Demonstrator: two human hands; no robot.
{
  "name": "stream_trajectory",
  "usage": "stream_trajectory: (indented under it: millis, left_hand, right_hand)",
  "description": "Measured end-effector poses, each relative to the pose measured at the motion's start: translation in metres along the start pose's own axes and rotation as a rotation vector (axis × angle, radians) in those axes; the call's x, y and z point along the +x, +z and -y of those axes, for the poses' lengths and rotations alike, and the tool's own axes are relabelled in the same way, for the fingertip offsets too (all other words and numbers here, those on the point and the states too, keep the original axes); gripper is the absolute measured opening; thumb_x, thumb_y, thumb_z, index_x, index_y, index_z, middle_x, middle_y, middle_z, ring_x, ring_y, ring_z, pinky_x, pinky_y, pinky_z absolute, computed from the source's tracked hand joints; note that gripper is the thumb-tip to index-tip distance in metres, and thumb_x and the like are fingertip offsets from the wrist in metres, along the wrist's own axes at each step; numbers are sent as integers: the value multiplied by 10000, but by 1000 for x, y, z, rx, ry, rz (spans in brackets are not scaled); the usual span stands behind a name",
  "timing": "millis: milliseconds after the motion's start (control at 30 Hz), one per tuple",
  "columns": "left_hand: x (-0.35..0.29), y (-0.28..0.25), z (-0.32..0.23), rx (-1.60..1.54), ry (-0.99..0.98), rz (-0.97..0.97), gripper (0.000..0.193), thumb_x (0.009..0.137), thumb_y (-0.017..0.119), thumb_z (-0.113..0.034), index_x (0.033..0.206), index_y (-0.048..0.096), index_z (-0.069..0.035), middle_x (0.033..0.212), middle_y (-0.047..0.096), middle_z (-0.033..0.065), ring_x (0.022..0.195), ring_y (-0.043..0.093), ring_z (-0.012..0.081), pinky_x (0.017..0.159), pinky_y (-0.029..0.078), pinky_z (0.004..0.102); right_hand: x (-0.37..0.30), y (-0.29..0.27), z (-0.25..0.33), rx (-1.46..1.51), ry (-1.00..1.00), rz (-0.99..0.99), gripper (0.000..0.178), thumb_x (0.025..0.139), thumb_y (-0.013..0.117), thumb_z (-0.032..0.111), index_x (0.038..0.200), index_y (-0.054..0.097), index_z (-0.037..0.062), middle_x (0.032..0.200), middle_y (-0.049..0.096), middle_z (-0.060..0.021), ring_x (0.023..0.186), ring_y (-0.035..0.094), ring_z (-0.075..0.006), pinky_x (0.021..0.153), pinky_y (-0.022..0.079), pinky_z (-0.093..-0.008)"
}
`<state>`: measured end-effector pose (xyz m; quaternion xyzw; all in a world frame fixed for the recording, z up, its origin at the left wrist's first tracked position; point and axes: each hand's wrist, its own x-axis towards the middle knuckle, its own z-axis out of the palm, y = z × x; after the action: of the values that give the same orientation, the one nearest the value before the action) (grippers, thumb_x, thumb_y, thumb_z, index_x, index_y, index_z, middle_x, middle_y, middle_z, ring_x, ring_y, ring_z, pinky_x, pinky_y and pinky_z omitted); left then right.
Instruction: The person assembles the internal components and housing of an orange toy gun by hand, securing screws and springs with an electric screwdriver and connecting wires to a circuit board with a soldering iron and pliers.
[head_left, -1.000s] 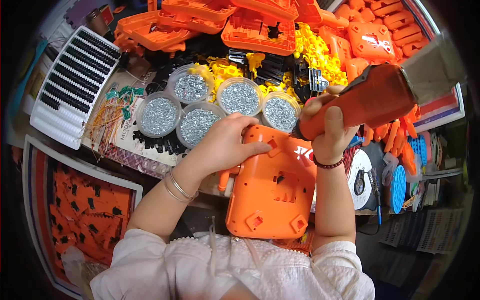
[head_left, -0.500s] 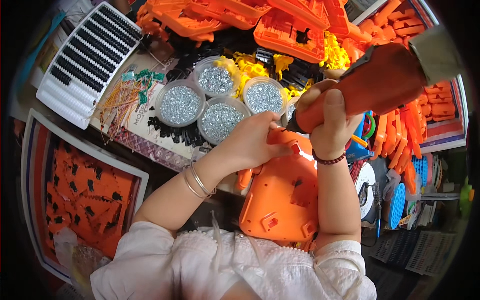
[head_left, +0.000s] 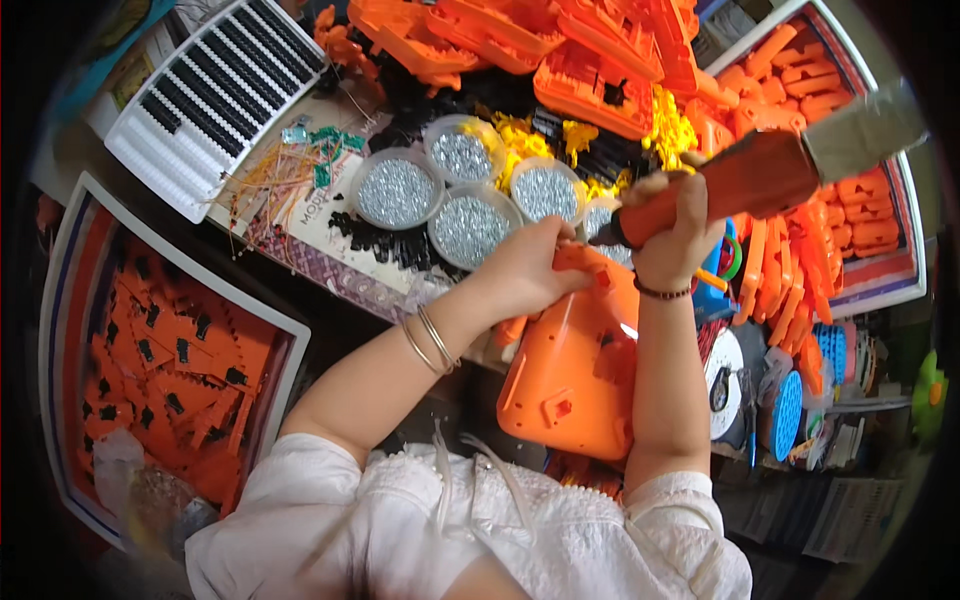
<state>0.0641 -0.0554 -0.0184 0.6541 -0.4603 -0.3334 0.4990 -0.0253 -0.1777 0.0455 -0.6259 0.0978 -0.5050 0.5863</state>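
My right hand [head_left: 682, 232] is wrapped round a red-orange electric screwdriver [head_left: 745, 180] with a tan-wrapped rear end. The driver lies slanted, its dark nose pointing left and down, close to the fingers of my left hand [head_left: 535, 262]. Those fingers close on the upper edge of a large orange plastic housing [head_left: 565, 385]; whether a screw is between them I cannot make out. The housing leans near my body, its smooth outer face up. Just beyond my hands stand round tubs of small silvery screws [head_left: 472, 228], one partly hidden by the driver's nose.
Orange shells [head_left: 600, 85], yellow parts [head_left: 668, 130] and black parts are heaped at the back. At the left are a white rack of black pieces [head_left: 215, 90], wires with green connectors [head_left: 325, 150] and a bin of orange parts [head_left: 170, 370]. Another orange-filled bin [head_left: 860, 215] stands right.
The whole view has shifted, so the bench things sit further right. The screwdriver looks smaller and a little flatter, its nose slightly further from my left fingers. Both hands keep their holds.
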Motion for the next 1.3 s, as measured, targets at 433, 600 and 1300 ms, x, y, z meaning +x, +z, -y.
stream_trajectory:
  millis: [433,600,1300]
  left_hand:
    - [1,-3,-7,38,-36,13,542,745,780,-235,1139,521,31,1077,628,180,1028,617,272,875,491,348]
    - [-2,0,4,-31,46,-51,555,724,781,-265,1089,520,61,1022,624,226,972,616,352,841,489,385]
    - [-3,4,-13,239,130,-8,672,688,793,-371,1106,543,91,1045,619,271,1007,612,365,878,481,401]
  right_hand:
    - [2,12,8,-130,-11,177,304,907,515,165,1163,480,3,747,599,-123,608,576,-208,577,486,-333]
    - [-28,6,64,220,64,265,510,902,530,465,1288,386,165,845,548,-50,669,508,-169,642,426,-345]
    - [-124,39,117,89,62,323,585,845,648,472,1256,410,131,762,543,-75,599,526,-184,552,461,-331]
